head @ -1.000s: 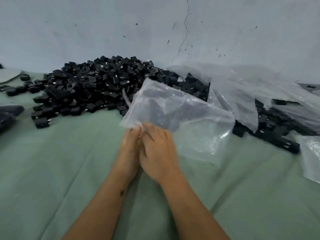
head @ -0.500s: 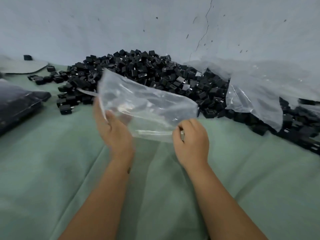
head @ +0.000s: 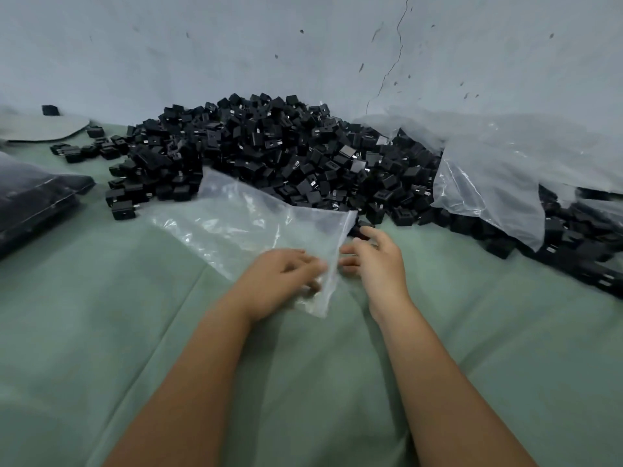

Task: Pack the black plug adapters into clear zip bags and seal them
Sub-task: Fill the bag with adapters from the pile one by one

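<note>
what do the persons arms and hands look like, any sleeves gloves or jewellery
Both forearms are bare right up to the bottom edge of the picture, with no sleeve in sight. The left hand and the right hand wear no gloves, and no watch, bracelet or ring shows on either. The left hand's fingers are blurred, so small details there cannot be made out.

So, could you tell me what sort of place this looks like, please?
Probably a small packing workshop: a large loose heap of black plug adapters lies on a green cloth against a bare cracked wall, with clear bags beside it and a filled bag set aside.
</note>
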### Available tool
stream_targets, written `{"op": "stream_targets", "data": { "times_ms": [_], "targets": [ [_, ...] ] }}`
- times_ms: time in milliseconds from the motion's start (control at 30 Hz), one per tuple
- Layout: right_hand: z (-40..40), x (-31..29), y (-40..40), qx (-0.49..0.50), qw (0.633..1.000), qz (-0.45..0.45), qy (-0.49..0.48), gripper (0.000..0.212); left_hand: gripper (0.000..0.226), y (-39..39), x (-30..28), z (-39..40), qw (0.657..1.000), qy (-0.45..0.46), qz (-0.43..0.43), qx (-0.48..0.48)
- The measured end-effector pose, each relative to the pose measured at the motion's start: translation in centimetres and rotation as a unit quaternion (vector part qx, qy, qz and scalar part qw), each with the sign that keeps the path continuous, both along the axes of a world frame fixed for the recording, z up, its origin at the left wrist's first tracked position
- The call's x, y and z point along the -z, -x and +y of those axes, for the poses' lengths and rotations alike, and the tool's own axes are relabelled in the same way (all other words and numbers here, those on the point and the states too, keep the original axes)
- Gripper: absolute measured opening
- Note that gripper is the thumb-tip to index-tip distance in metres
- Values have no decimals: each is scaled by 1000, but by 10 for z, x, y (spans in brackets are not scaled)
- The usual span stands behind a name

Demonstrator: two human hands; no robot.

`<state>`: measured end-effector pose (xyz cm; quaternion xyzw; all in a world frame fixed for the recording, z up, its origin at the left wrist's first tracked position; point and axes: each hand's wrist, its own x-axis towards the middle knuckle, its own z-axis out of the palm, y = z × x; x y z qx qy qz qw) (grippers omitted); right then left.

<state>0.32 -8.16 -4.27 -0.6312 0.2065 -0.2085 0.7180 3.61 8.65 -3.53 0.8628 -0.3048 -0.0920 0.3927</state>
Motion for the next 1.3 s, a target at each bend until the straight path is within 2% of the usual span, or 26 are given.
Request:
{"op": "stream_targets", "data": {
  "times_ms": [33,67,133,200,300,433,567,633,700,767,867,933,1000,1067,1133,1167,1200,1300],
  "targets": [
    [-1,2,-1,5,1000,7,28,28,58,-1,0,3,997,53,23,-47],
    [-2,4,-1,8,998,18,65,31,58,-3,-1,6,994,49,2,-92],
    [-2,7,-1,-8,991,34,133,31,59,-7,0,7,979,-50,-117,-162],
    [-1,10,-2,-45,979,41,193,30,55,-5,0,5,962,-109,-188,-168],
    [4,12,-2,-102,950,47,292,29,41,-1,3,-3,964,-132,-196,-123],
    [6,13,-2,-121,936,35,327,31,8,-3,9,-8,977,-54,-154,-134],
    [8,12,-1,-130,936,21,328,25,14,-5,10,-11,976,80,-71,-188],
    [11,12,0,-152,929,19,338,23,17,-5,8,-12,961,194,-9,-199],
    [12,13,1,-143,930,-1,340,23,18,-6,7,-13,941,262,24,-214],
    [7,10,1,-77,918,-5,389,23,18,-6,8,-14,939,252,25,-232],
    [-13,5,1,23,886,38,462,32,9,-6,12,-16,950,223,36,-216],
    [-27,5,2,40,889,71,452,48,8,-6,12,-16,958,203,33,-200],
    [-32,5,1,17,892,129,432,66,22,-7,13,-17,962,194,29,-188],
    [-32,5,-4,-10,845,213,491,74,20,-6,11,-17,967,189,24,-172],
    [-30,6,-13,-21,782,265,564,68,4,-4,9,-16,971,184,28,-153],
    [-30,5,-16,-15,770,274,577,63,11,-4,10,-16,972,187,29,-143],
    [-29,6,-18,1,774,268,573,58,17,-3,10,-15,973,185,33,-137],
    [-31,9,-18,66,825,193,527,37,18,-2,10,-17,979,153,4,-137]
  ]
}}
